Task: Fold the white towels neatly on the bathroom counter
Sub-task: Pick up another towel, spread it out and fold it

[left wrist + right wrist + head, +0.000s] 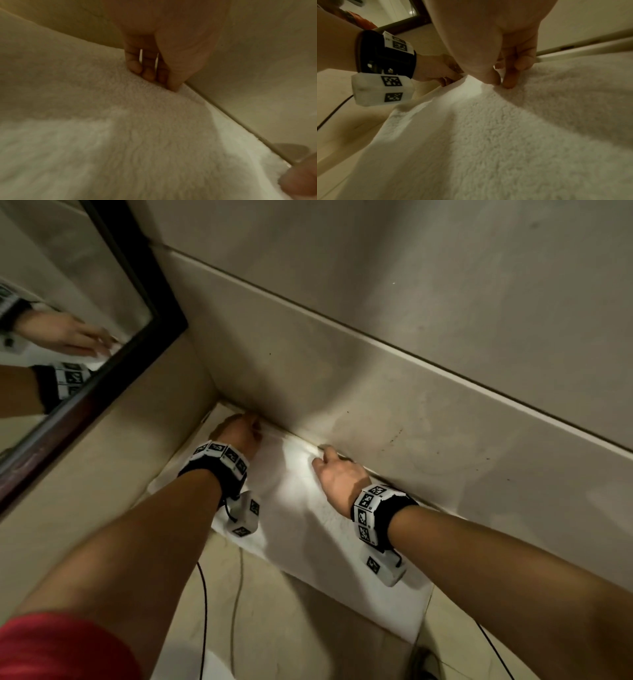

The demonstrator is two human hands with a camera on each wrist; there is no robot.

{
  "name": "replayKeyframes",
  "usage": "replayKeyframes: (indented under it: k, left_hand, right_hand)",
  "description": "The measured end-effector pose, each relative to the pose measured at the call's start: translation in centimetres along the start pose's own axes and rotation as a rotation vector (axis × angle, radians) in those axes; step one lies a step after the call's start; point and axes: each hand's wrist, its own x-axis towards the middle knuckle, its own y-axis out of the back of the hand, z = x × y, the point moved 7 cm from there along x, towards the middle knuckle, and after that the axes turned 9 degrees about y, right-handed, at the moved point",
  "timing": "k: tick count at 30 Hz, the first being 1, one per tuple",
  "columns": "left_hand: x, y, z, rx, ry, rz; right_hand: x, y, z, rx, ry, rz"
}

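A white towel (301, 508) lies flat on the beige counter (308, 628), its far edge running along the wall. My left hand (255, 426) is at the towel's far left corner, deep in the corner of the walls. In the left wrist view its curled fingers (149, 75) and thumb pinch the towel (137, 135) at that edge. My right hand (322, 457) is further right on the same far edge. In the right wrist view its thumb and forefinger (508, 81) pinch the towel (488, 135) there.
A dark-framed mirror (102, 337) hangs on the left wall and reflects both hands. Tiled wall (411, 371) rises directly behind the towel. Two thin cables (203, 611) trail across the counter in front of the towel.
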Motion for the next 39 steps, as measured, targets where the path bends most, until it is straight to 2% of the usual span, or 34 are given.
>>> replayKeyframes:
  k: [8,14,22,27,31,36,39]
  left_hand:
    - [-0.4,1.6,0.4,-0.029,0.041,0.161]
    - [0.6,-0.7,0.3,-0.049,0.048,0.078]
    - [0.7,-0.7,-0.3,-0.119,0.037,0.094]
    - [-0.8,-1.5,-1.3,0.124,0.017,0.105]
    - [-1.4,-2.1,-2.4,0.184,0.067,0.016]
    - [-2.0,-1.3,-2.5,0.229,0.107,0.023]
    - [-1.8,-2.3,-2.4,0.219,0.118,-0.070]
  right_hand:
    - [-0.7,2.5,-0.1,-0.047,0.005,0.033]
    - [-0.3,1.4,-0.7,-0.137,-0.025,-0.009]
    - [-0.2,0.9,-0.6,-0.180,-0.060,-0.037]
    - [0.2,0.2,-0.5,-0.139,-0.027,-0.012]
    - [0.5,-0.9,-0.5,-0.091,0.044,-0.042]
    - [-0.2,-0.4,-0.9,-0.072,0.088,0.011]
    - [-0.6,-0.9,-1.0,-0.069,0.090,-0.005]
